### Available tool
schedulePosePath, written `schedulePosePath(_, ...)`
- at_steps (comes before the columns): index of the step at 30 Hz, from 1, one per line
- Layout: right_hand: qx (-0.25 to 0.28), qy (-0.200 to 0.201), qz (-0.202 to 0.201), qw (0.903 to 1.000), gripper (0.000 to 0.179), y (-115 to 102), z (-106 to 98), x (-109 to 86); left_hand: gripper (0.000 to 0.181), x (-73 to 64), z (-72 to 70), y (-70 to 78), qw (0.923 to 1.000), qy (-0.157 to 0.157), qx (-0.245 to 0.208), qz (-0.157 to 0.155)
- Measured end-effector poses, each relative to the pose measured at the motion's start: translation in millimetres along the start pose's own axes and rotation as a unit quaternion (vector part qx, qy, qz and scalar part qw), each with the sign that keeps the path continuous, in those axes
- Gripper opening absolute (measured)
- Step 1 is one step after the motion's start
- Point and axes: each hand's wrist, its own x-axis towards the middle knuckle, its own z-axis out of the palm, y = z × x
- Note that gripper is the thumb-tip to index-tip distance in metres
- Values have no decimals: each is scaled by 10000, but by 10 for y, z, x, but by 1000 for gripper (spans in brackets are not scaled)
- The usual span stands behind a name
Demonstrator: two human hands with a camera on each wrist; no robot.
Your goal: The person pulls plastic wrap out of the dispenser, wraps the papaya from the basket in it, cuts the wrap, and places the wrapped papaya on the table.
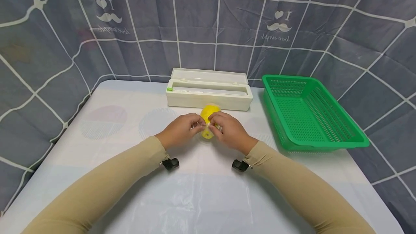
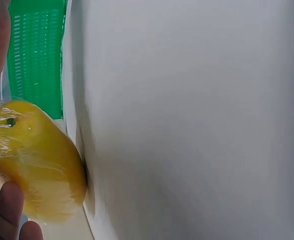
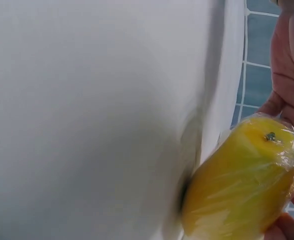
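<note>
On the table, a yellow oblong fruit (image 1: 209, 109) with a small green stem end is wrapped in clear cling film (image 3: 293, 152). My left hand (image 1: 182, 130) pinches film between thumb and fingers above the fruit's left side. From the right, my right hand (image 1: 233, 131) pinches the film too, its fingertips close to the left ones. Both wrist views show the film bunched around the stem end and smoother along the fruit's side. The fingers partly cover the fruit's middle in the head view.
Just behind the fruit stands a white cling film dispenser box (image 1: 208, 101) with its lid raised. A green slotted plastic basket (image 1: 328, 144) sits at the right of the table (image 1: 208, 198). A grey checked curtain (image 1: 198, 17) hangs along the back and sides.
</note>
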Motion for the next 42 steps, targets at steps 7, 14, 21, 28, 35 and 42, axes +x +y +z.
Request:
schedulePosePath(7, 186, 201, 71, 9996, 11, -26, 9, -4, 9, 43, 54, -8, 9983, 170, -511, -203)
schedulePosePath(14, 356, 536, 232, 9977, 10, -17, 47, -5, 19, 68, 80, -7, 9942, 244, -930, -484)
schedulePosePath(21, 572, 892, 654, 9922, 8, -36, 58, -3, 24, 72, 92, 25, 9922, 411, -934, -718)
schedulePosePath(28, 836, 939, 852, 9884, 20, -34, 64, -10, 27, 79, 111, 37, 9904, 563, -917, -864)
schedulePosePath(35, 737, 988, 621, 9904, 9, 21, 79, -31, 20, 112, 140, 46, 9933, 723, -579, -697)
schedulePosePath(42, 493, 908, 574, 9930, 14, 48, 80, -36, 8, 128, 138, 58, 9953, 690, -293, -619)
